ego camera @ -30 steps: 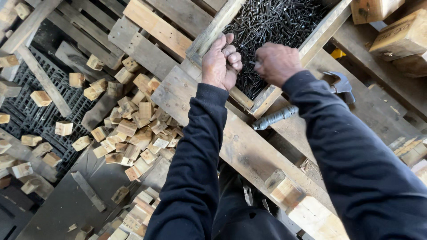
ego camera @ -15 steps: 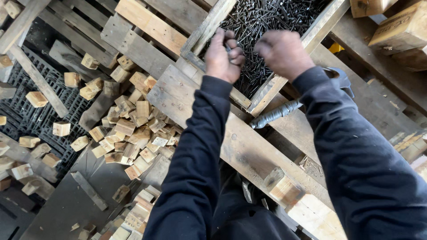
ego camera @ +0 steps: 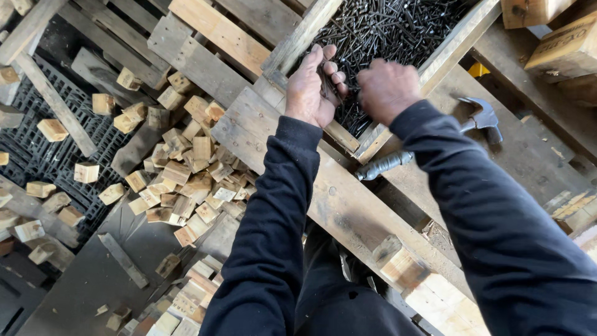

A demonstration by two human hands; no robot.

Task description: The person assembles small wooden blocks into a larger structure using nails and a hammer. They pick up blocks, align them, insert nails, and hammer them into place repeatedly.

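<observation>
A wooden box [ego camera: 457,43] full of dark nails [ego camera: 392,31] sits ahead of me on the planks. My left hand [ego camera: 314,87] is over the box's near corner with the palm half open, and a few nails lie between its fingers. My right hand [ego camera: 387,89] is curled into a fist right beside it, above the nails; what it grips is hidden. A claw hammer [ego camera: 423,146] with a grey handle lies on the plank just right of the box, partly behind my right sleeve.
Wooden pallet boards [ego camera: 348,205] run diagonally under my arms. A heap of small wood blocks [ego camera: 186,168] lies to the left on dark plastic grids [ego camera: 43,155]. Bigger wood blocks [ego camera: 563,53] stand at the top right.
Both hands have shifted slightly over the nail box. The left hand's fingers have spread from a closed fist, showing nails, and the right hand has closed in next to it.
</observation>
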